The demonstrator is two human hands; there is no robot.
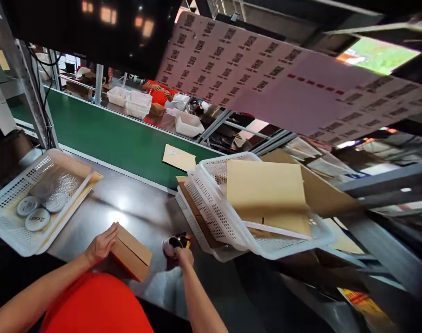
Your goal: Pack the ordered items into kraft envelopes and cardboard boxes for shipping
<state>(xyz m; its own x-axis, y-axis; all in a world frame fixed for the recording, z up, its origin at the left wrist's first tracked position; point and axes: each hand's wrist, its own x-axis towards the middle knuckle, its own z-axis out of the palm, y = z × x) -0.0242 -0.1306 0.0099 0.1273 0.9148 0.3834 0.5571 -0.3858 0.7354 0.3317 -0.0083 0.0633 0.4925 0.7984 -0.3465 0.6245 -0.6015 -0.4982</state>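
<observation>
the table (107,199) is shiny. on it sit a box (132,249), a basket (8,233) at left and a basket pile (213,208) at right.

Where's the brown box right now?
In the head view, the brown box is low, left of centre, by the metal table's near edge, against the left hand, with the tape dispenser to its right.

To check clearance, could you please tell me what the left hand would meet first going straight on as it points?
Beyond the cardboard box that the left hand touches, it would probably meet the green conveyor's near edge, across the metal tabletop, though depth is unclear.
</observation>
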